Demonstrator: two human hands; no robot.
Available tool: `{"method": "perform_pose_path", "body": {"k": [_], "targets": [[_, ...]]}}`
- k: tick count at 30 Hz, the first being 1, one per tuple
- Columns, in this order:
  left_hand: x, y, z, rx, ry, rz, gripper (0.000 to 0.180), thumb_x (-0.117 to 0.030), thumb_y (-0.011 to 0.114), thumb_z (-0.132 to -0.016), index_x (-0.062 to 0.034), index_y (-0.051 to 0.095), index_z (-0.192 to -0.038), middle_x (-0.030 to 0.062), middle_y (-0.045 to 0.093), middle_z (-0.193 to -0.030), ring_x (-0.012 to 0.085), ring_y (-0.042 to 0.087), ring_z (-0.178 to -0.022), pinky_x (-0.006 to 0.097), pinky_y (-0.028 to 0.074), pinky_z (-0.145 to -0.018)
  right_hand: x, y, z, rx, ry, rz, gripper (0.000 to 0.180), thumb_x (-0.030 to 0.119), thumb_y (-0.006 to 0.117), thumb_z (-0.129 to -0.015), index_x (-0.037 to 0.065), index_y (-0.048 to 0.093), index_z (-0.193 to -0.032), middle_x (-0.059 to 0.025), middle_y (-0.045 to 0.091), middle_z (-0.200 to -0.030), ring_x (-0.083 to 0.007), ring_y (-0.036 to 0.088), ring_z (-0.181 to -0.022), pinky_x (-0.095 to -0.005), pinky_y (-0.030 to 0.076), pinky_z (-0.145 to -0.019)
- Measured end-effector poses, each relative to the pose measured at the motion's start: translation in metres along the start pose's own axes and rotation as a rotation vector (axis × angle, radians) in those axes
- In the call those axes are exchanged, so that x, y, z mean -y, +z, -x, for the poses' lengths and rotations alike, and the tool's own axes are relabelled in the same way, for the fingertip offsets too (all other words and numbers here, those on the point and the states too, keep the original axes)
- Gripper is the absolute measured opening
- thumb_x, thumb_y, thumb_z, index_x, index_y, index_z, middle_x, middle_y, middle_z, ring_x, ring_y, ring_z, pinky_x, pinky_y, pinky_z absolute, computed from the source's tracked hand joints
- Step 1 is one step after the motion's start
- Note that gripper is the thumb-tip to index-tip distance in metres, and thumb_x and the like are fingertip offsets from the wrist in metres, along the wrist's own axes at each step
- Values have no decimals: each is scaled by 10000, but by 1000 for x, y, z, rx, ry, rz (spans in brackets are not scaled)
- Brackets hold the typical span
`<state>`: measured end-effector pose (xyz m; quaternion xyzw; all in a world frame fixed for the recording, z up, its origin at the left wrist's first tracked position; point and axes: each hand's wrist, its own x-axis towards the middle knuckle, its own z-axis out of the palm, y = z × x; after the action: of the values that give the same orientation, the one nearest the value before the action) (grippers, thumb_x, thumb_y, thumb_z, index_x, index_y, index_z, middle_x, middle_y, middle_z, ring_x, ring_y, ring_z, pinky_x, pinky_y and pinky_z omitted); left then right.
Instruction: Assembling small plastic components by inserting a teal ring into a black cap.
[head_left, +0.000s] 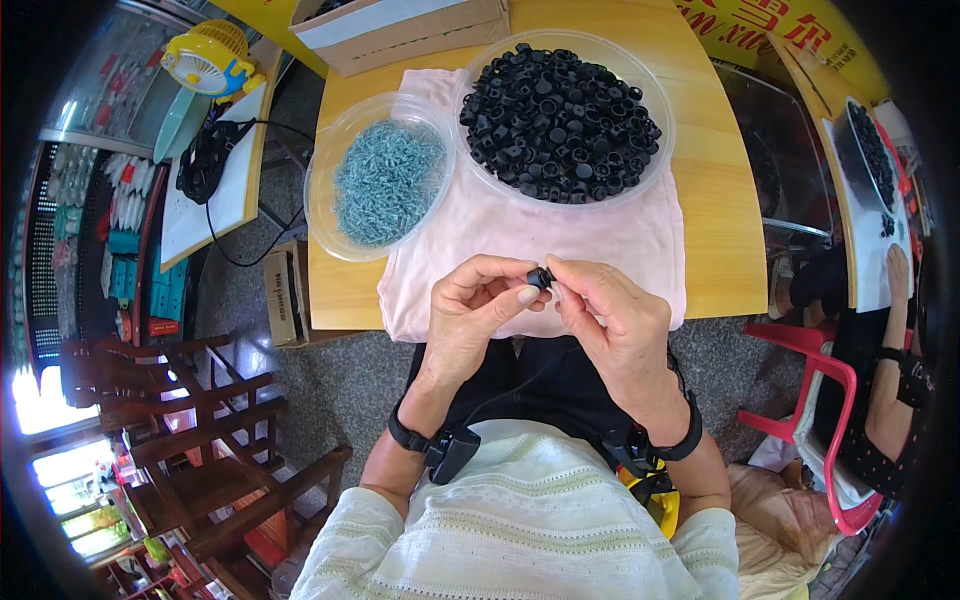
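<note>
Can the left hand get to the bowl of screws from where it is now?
Probably yes. The bowl of screws sits uncovered just beyond the left hand with nothing between, though that hand is pinching a small black cap.

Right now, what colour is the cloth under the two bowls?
Pale pink cloth, clearest in the head view.

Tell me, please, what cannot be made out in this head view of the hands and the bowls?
- Small black part: mostly hidden by fingertips of left hand and right hand.
- Any screw in the grip: too small to tell.
- Cardboard box: cut off by the top edge.
- Co-worker's tray: blurred at the rim.
</note>
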<state>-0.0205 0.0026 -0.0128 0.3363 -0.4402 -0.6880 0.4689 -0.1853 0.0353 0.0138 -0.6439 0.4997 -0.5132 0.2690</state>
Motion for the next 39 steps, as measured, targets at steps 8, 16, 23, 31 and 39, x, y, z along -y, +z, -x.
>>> {"method": "perform_pose_path", "body": {"k": [8,16,23,31,39], "targets": [[1,0,1,18,-26,28,216,45,626,-835,29,605,-1050,103,650,-945,179,661,-851,297,544,-798,-2,1,1,-36,-67,50,295,-99,644,-742,-23,619,-1026,-143,657,-922,-230,665,-774,-285,546,-661],[5,0,-1,3,-70,43,207,26,626,-843,27,606,-1049,115,656,-949,178,660,-844,294,537,-792,-8,8,3,-79,-102,123,272,-92,649,-741,-31,617,-1004,-155,654,-922,-251,661,-764,-292,548,-648],[10,2,-1,-25,-132,154,166,15,630,-844,9,615,-1009,115,660,-971,169,648,-877,293,519,-820,-6,12,5,-99,-97,161,363,-88,673,-706,-23,598,-1055,-149,646,-922,-247,656,-734,-297,549,-615],[10,5,0,-58,-176,246,128,6,630,-850,-9,633,-977,110,663,-979,167,638,-909,300,510,-843,-13,12,6,-97,-151,221,402,-76,689,-694,-13,592,-1078,-142,642,-916,-244,651,-748,-294,548,-616],[10,1,-1,-33,-144,155,158,18,650,-832,-9,648,-988,94,666,-974,141,627,-908,278,497,-848,-14,8,5,-60,-161,233,368,-74,687,-687,-14,606,-1041,-141,643,-922,-262,650,-769,-311,548,-643]]}}
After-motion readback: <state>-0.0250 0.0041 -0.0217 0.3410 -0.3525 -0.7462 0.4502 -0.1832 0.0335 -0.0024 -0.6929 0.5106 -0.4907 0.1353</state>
